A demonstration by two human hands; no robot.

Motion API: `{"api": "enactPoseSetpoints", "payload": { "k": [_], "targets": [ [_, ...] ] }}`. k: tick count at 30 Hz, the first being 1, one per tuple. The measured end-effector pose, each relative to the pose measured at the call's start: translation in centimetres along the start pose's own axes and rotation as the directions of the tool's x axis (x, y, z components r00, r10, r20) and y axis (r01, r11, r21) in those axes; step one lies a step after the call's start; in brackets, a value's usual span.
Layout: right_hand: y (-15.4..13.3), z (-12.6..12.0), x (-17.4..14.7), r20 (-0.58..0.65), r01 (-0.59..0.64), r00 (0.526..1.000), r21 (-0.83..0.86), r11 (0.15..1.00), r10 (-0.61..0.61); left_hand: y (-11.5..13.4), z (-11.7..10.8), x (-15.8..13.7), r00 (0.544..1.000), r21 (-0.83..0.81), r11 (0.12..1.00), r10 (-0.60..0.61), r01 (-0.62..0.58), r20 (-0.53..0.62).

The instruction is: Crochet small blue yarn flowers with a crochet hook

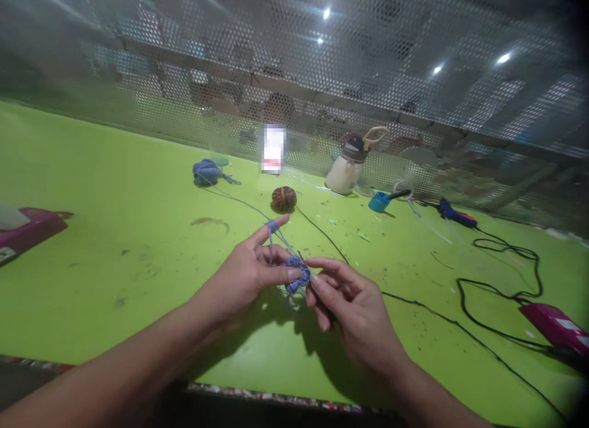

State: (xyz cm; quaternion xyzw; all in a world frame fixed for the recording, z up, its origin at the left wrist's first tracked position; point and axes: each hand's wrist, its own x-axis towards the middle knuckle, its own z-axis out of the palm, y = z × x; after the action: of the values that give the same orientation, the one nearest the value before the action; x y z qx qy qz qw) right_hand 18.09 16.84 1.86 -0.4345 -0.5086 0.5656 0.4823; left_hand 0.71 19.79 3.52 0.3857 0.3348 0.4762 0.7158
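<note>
Between the thumb and fingers of my left hand point(243, 268) is a small blue-purple crochet piece point(297, 276). Matching yarn point(272, 226) is wound round the raised left index finger and runs back to a blue-purple yarn ball point(206, 172) on the table. My right hand point(352, 296) is closed at the right edge of the piece, its thumb and index finger pinched together. It grips a crochet hook point(301, 256), of which only a thin bit shows; the fingers cover the rest. Loose yarn ends hang under the piece.
On the green table point(138, 244) are a dark multicoloured yarn ball point(284, 199), a lit phone point(273, 148), a bottle point(345, 167), a blue tape roll point(380, 201) and a glue gun point(457, 214) with a black cord. Magenta boxes point(554, 326) flank both sides; perforated mesh point(294, 84) stands behind.
</note>
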Motion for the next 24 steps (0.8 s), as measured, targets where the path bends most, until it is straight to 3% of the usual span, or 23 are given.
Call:
{"api": "enactPoseSetpoints", "payload": {
  "k": [4,13,18,24],
  "targets": [
    [0.04,0.0,-0.03,-0.012,0.029,0.999,-0.055,0.998,-0.03,-0.01,-0.06,-0.02,0.999,0.005,0.999,-0.039,0.039,0.032],
    [0.45,0.47,0.06,-0.015,0.06,0.998,-0.09,0.994,-0.062,-0.34,-0.06,0.28,1.0,0.095,0.995,0.01,-0.012,0.02],
    [0.52,-0.02,-0.11,0.0,0.008,1.0,-0.05,0.999,-0.008,0.04,-0.24,0.32,1.0,0.155,0.988,-0.012,0.008,0.023],
    [0.6,-0.26,-0.26,0.055,-0.04,0.998,0.116,0.992,0.034,0.52,-0.14,-0.09,0.995,0.079,0.992,-0.102,0.1,0.021]
  ]
}}
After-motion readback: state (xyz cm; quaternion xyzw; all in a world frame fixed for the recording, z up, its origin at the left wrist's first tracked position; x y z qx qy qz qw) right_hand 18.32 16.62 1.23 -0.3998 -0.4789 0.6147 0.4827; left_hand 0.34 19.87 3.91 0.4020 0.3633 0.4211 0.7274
